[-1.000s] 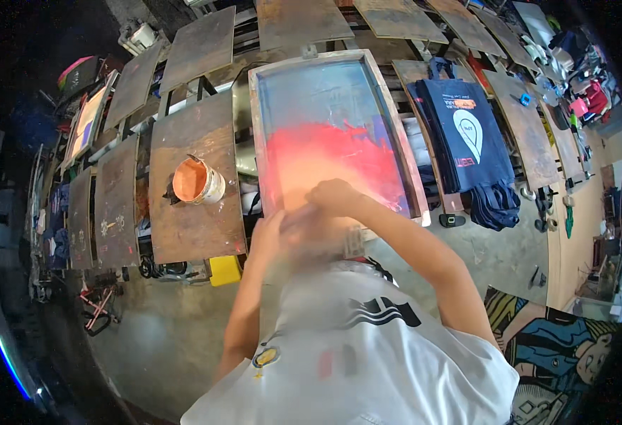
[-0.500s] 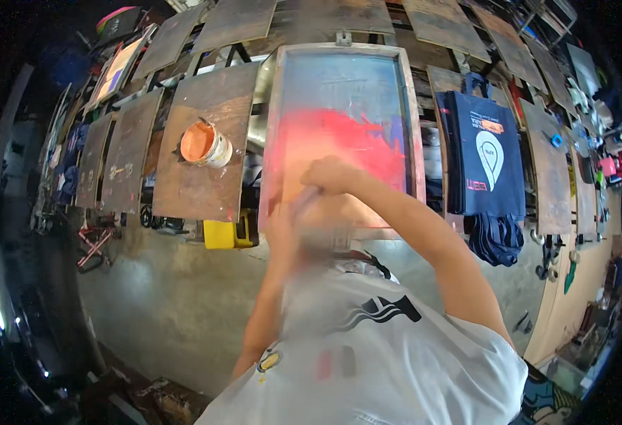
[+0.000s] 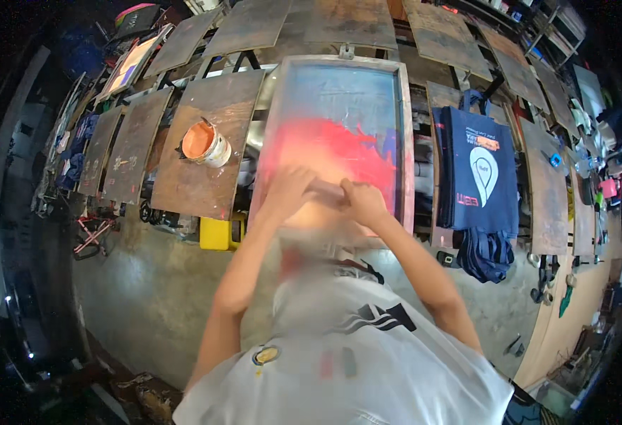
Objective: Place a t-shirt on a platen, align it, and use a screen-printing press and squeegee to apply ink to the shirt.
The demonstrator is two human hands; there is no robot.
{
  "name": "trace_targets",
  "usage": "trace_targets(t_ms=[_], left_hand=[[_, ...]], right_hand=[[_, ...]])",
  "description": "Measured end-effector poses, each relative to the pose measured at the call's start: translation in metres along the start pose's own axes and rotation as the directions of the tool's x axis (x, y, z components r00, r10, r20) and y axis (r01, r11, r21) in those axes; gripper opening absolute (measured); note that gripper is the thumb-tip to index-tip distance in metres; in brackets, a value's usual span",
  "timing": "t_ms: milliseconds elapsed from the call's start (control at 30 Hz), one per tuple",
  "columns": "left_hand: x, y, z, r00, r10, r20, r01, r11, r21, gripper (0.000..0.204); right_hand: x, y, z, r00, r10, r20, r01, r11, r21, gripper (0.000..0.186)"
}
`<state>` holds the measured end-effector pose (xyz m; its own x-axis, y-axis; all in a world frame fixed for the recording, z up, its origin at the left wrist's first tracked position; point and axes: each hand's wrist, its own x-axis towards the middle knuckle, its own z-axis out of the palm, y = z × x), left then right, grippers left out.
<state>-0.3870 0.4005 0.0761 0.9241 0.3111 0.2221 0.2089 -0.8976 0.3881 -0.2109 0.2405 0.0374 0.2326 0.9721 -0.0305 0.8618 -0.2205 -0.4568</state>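
Observation:
A wood-rimmed printing screen [image 3: 408,152] lies in front of me, its mesh smeared with red and orange ink [image 3: 318,142]. Across the near part of the mesh I hold a squeegee [image 3: 328,190], its handle showing between my fists. My left hand [image 3: 291,190] wraps round its left end, and my right hand [image 3: 364,204] grips the right end. Blur hides the squeegee's blade and the near edge of the screen. To the left, a white bucket [image 3: 217,151] with orange ink inside stands on a brown board.
A stack of dark blue printed bags [image 3: 449,170] lies on a board right of the screen, handles hanging over the edge. More flat boards [image 3: 141,142] line both sides and the far row. A yellow container [image 3: 215,234] sits below the left board.
My hands have moved apart: the left one shows more clearly further up on the screen, the right one has shifted right and lower. The squeegee, steeply slanted before, now lies nearly level.

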Motion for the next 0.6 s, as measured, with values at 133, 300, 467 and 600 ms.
trace_targets(t_ms=[133, 300, 467, 600], left_hand=[[0.08, 0.004, 0.021, 0.949, 0.178, 0.259, -0.188, 0.982, 0.011, 0.035], [0.137, 0.013, 0.074, 0.799, 0.301, 0.521, -0.38, 0.924, 0.048, 0.045], [0.142, -0.01, 0.084, 0.774, 0.427, 0.467, -0.462, 0.886, -0.044, 0.03], [0.129, -0.04, 0.062, 0.784, 0.478, 0.396, -0.473, 0.873, -0.117, 0.027]], right_hand=[[-0.032, 0.005, 0.001, 0.972, 0.227, -0.065, -0.227, 0.974, 0.005, 0.044], [-0.048, 0.0, 0.019, 0.861, 0.478, -0.174, -0.45, 0.875, 0.176, 0.05], [-0.031, -0.039, 0.022, 0.72, 0.677, -0.15, -0.637, 0.731, 0.243, 0.051], [-0.01, -0.055, 0.05, 0.748, 0.647, -0.151, -0.564, 0.738, 0.37, 0.05]])
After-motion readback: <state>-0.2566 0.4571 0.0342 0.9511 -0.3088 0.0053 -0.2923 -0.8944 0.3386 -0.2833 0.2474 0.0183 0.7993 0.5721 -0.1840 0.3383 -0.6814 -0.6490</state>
